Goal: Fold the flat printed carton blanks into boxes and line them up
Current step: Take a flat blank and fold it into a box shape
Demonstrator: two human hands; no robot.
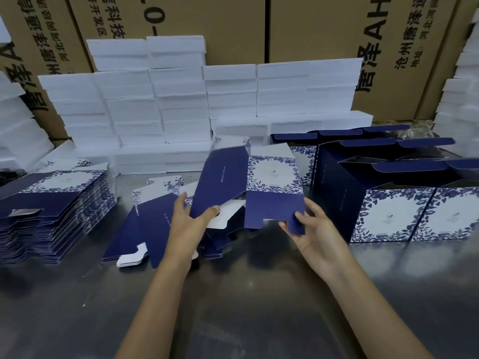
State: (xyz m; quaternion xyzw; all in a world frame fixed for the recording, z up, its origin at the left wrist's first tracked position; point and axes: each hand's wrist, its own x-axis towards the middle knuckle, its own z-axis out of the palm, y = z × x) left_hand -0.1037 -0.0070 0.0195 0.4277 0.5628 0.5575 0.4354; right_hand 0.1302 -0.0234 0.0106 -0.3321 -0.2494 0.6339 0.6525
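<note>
At centre, lifted above the steel table (246,294): half-opened carton blank (248,187), navy side panel tilted to 11 o'clock, floral front facing up. Left hand (190,224) gripping the navy panel's lower edge, thumb on top, fingers hidden behind. Right hand (315,235) pinching the bottom flap at 4 o'clock, thumb in front. Directly below, in the way: loose flat blanks (145,229) spread on the table. At 9 o'clock, tall stack of flat blanks (57,211). At 3 o'clock, folded boxes (404,203) lined up, lids open. At 12 o'clock, white foam blocks (181,99) piled before brown shipping cartons (321,29).
</note>
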